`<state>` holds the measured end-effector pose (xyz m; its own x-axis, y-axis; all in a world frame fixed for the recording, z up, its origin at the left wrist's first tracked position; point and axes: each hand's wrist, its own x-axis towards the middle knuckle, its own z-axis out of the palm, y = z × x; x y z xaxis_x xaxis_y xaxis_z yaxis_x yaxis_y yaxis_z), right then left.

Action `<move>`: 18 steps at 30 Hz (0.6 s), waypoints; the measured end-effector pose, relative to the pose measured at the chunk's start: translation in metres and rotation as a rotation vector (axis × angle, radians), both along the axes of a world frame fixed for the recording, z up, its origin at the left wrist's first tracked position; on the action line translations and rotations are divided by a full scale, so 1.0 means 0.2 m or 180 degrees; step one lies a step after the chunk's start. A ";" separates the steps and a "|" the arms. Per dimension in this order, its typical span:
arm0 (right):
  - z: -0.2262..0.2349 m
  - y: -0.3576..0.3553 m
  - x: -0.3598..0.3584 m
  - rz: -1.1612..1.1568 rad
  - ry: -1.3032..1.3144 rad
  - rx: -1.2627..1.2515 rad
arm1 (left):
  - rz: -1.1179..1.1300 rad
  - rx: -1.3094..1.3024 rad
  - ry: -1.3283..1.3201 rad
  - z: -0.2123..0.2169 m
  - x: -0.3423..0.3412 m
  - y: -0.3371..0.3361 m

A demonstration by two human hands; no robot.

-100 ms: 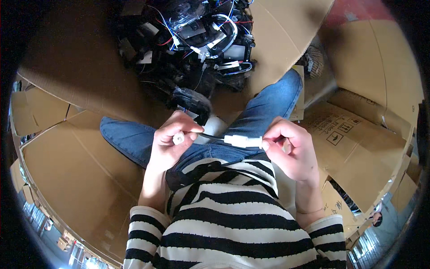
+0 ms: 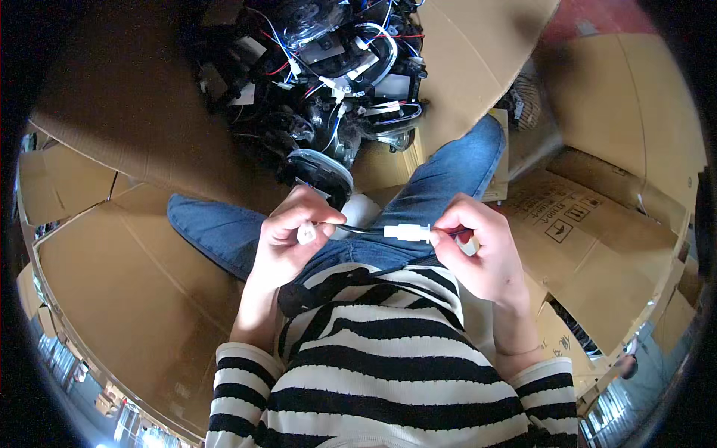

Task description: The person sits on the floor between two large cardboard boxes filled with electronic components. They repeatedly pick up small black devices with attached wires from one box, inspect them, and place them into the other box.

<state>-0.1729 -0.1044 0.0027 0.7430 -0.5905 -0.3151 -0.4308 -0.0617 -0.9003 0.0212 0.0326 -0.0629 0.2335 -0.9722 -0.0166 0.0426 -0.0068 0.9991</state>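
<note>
A black-and-white striped knit top (image 2: 388,366) is worn with blue denim jeans (image 2: 452,168).

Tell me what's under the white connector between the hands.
Blue jeans over the lap show behind and around the white connector. The patch directly beneath it is covered by the connector itself, and the right hand hides whatever lies under its fingers.
</note>
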 end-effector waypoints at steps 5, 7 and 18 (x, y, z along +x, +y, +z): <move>-0.03 -0.01 -0.01 0.0033 -0.0257 0.0183 | 0.0018 0.0010 -0.0190 0.02 -0.01 -0.03; -0.01 -0.04 -0.05 -0.0264 -0.0481 0.0409 | 0.0098 0.0000 -0.0114 0.06 0.00 -0.04; -0.07 -0.08 -0.25 -0.0464 -0.0955 0.0568 | 0.0336 0.1338 -0.3349 1.13 0.47 -0.01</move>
<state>-0.2229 -0.1204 -0.0117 0.7300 -0.6524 -0.2037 -0.1391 0.1500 -0.9789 0.1160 0.0298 0.1639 0.4046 -0.9106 -0.0840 -0.7955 -0.3958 0.4588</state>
